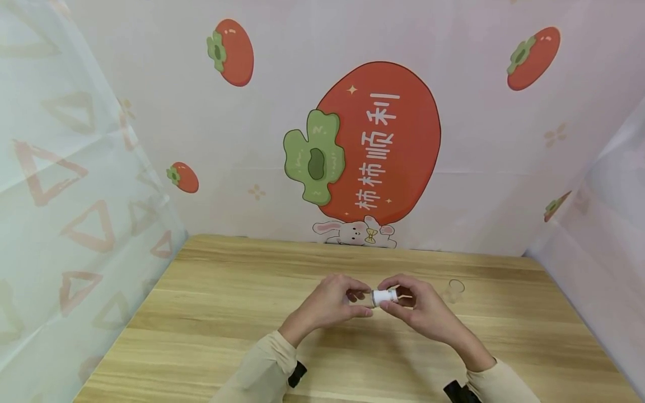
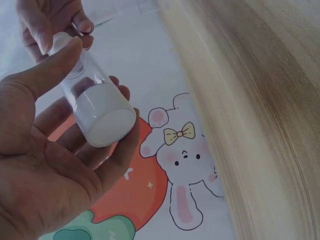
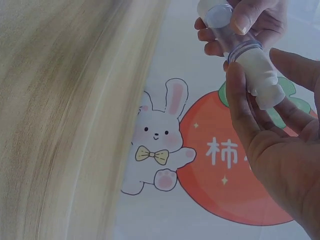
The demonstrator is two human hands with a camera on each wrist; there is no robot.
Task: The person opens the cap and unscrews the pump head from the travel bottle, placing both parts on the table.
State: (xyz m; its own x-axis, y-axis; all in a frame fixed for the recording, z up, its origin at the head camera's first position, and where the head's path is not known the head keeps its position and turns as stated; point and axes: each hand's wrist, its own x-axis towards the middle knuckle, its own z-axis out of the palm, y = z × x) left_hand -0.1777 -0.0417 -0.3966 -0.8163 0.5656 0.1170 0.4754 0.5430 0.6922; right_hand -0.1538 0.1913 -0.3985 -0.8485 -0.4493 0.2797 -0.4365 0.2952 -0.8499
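Both hands hold a small clear bottle between them, lying nearly sideways over the table in the head view. Its base end is white inside. My left hand grips the clear body, thumb along one side and fingers curled round the other. At the opposite end, the thumb and fingers of my right hand pinch the white pump top. A clear ring with a silvery edge sits where top and body meet. The top is on the bottle's neck in the right wrist view.
A transparent cap stands on the wooden table to the right, beyond my right hand. Printed cloth walls with persimmons and a rabbit enclose the table at the back and both sides.
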